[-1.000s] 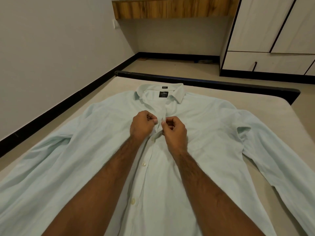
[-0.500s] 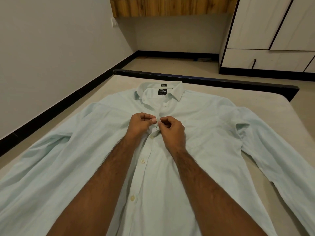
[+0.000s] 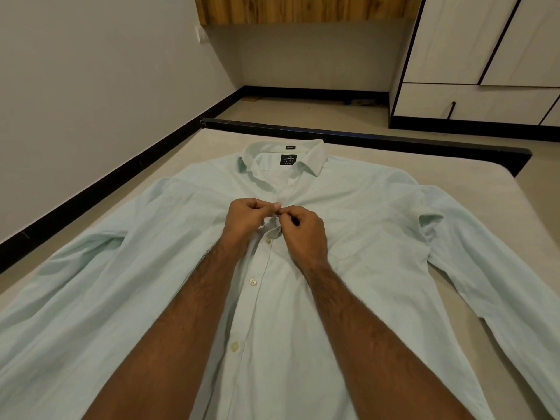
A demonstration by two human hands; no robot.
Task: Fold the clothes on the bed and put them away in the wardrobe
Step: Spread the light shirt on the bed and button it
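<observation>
Shirt (image 3: 348, 268) lies flat, front up, on bed (image 3: 454, 174). We pinch its placket w/ left hand (image 3: 247, 221) & right hand (image 3: 304, 234), fingertips meeting below collar. Black neck label (image 3: 288, 159): text too small to read.

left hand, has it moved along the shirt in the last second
Cannot tell. The camera shifted; against the collar label, the left hand keeps about the same spot, pinching the shirt placket opposite the right hand.

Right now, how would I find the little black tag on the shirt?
Find the beige bed and the pale mint shirt spread flat across it. Follow the button row up past both hands to the open collar. The black label sits inside it, the only dark patch on the shirt.
</observation>
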